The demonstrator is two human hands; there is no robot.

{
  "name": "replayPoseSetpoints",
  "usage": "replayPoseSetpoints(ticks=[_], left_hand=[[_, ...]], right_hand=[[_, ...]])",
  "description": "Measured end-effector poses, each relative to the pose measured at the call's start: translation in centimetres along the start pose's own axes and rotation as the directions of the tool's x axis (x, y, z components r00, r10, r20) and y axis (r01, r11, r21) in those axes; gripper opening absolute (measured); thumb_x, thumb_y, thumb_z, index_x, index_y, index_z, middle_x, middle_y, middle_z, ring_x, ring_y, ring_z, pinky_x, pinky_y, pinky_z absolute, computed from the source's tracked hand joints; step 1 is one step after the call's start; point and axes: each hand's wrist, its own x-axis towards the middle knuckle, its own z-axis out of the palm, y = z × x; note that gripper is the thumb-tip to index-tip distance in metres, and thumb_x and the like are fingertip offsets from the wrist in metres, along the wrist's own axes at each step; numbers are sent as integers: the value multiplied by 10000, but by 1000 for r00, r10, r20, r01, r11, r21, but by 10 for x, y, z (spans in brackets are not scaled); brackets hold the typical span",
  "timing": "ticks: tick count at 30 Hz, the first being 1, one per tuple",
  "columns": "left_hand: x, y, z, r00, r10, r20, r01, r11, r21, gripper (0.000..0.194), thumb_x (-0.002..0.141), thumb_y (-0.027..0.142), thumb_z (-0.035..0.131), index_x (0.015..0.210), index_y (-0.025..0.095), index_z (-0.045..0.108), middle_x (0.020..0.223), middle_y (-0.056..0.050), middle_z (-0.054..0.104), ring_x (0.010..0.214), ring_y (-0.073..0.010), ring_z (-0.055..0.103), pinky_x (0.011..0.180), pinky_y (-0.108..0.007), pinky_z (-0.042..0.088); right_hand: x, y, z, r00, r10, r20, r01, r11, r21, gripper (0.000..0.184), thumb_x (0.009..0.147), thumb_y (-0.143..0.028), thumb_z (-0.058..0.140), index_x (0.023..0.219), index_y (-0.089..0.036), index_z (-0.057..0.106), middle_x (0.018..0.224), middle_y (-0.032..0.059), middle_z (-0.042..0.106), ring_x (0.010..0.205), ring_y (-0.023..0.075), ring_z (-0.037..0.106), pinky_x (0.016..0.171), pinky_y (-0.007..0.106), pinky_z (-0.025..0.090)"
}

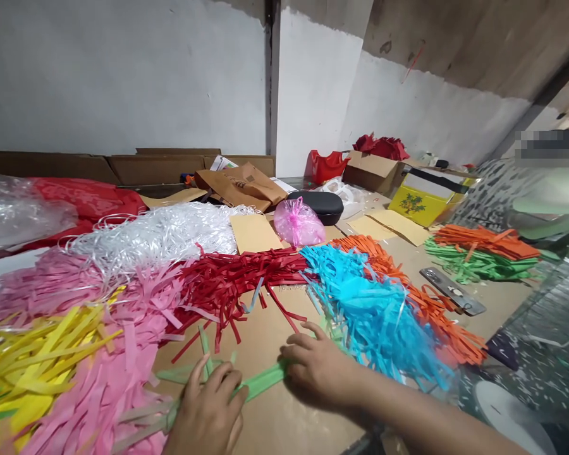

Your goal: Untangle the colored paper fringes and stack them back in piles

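Observation:
A flat green strip (264, 381) stretches between my two hands, low over the brown cardboard (284, 417). My left hand (209, 407) has its bent fingers over the strip's left part, and more pale green strips lie around it. Around the strip's right end curl the fingers of my right hand (317, 363). Its fingertips come near the loose tips of dark red strips (237, 278). Just right of this hand lies a heap of blue strips (370, 297). What is under both palms is hidden.
Pink (137, 328) and yellow strips (42, 354) pile up on the left, with white shredded strands (156, 237) behind. Orange strips (455, 322) and a phone (452, 291) lie right. A pink bag (298, 222), black case (320, 205) and yellow box (422, 196) stand behind. A person (545, 196) is at far right.

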Motion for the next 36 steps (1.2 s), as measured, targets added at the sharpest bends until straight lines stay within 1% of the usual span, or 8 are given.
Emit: replayPoseSetpoints(ticks=[3, 7, 12, 16, 21, 27, 32, 36], left_hand=[[6, 7, -1, 1000, 15, 9, -15, 998, 58, 208, 882, 329, 571, 822, 217, 735, 848, -49, 731, 994, -259, 601, 1193, -517, 167], [11, 8, -1, 999, -24, 28, 24, 1000, 4, 188, 896, 236, 541, 803, 228, 704, 796, -8, 696, 950, -232, 607, 1213, -498, 159], [14, 5, -5, 996, -47, 78, 49, 998, -25, 233, 882, 102, 503, 807, 241, 674, 780, 18, 678, 932, -222, 612, 1213, -527, 147], [6, -4, -7, 991, -5, 133, 3, 1000, 10, 240, 908, 105, 514, 885, 276, 680, 837, 42, 717, 976, -217, 629, 1178, -506, 162], [-15, -30, -1, 992, -12, 126, 16, 999, -29, 83, 860, 252, 696, 872, 333, 685, 825, 104, 739, 867, -183, 666, 1022, -409, 261], [-23, -39, 7, 949, -213, 230, 234, 970, -65, 140, 899, 471, 673, 830, 360, 722, 857, 95, 754, 898, -193, 692, 942, -407, 324], [-7, -29, 0, 879, -326, 349, 362, 931, -43, 203, 903, 340, 595, 728, 287, 685, 827, 44, 735, 904, -217, 674, 874, -415, 377], [-1, -24, 0, 935, -251, 251, 263, 965, -16, 178, 824, 168, 613, 849, 324, 695, 859, 67, 719, 904, -195, 651, 928, -436, 348]], right_hand=[[2, 5, 11, 996, 75, -42, -71, 993, 90, 121, 1022, -184, 541, 953, -199, 639, 1154, 35, 725, 1101, 213, 583, 1087, 464, 264], [9, 7, 9, 981, 193, -4, -185, 948, 258, 83, 942, -147, 577, 881, -188, 613, 1040, 44, 720, 1007, 201, 604, 960, 391, 366], [19, -14, 3, 989, 144, -35, -145, 989, -23, 205, 953, -259, 615, 1144, -188, 624, 1141, 92, 686, 1112, 280, 536, 1098, 523, 234], [20, -18, 16, 998, 20, 67, -10, 989, -147, 128, 1011, -208, 554, 969, -174, 670, 923, 54, 702, 879, 228, 539, 953, 452, 317], [13, 5, 18, 929, 338, 149, -359, 921, 151, 162, 941, -352, 719, 874, -205, 730, 922, 25, 748, 926, 213, 590, 855, 372, 324], [25, 14, 8, 892, 387, 234, -433, 881, 191, 54, 870, -278, 760, 847, -229, 765, 859, -6, 759, 855, 189, 609, 804, 337, 325], [37, 16, 10, 861, 433, 265, -480, 865, 148, 93, 814, -289, 763, 768, -210, 743, 758, 3, 744, 765, 194, 596, 726, 344, 312], [38, 13, 7, 905, 367, 216, -398, 910, 118, 77, 803, -275, 758, 868, -243, 732, 880, 12, 747, 860, 217, 591, 786, 381, 318]])
